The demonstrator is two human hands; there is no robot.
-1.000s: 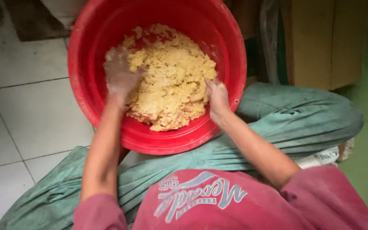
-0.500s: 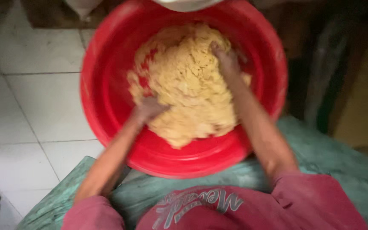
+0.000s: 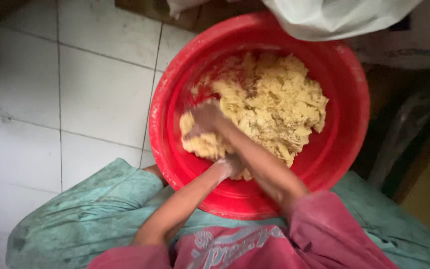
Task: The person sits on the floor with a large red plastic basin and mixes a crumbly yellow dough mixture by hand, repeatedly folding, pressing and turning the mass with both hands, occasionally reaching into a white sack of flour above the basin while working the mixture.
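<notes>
Both hands work the dough: left hand (image 3: 227, 167) buried at the near edge of the yellow dough (image 3: 269, 107), openness can't be told; right hand (image 3: 205, 117) blurred, loosely spread, pressing on top. Kneading step, likely fold and press next. Dough fills the red basin (image 3: 347, 144) on the tiled floor (image 3: 75, 99).

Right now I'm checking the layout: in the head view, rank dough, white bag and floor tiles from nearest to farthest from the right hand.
1. Dough, under the right hand.
2. Floor tiles, off to the left beyond the tub.
3. White bag, over the far rim.
</notes>
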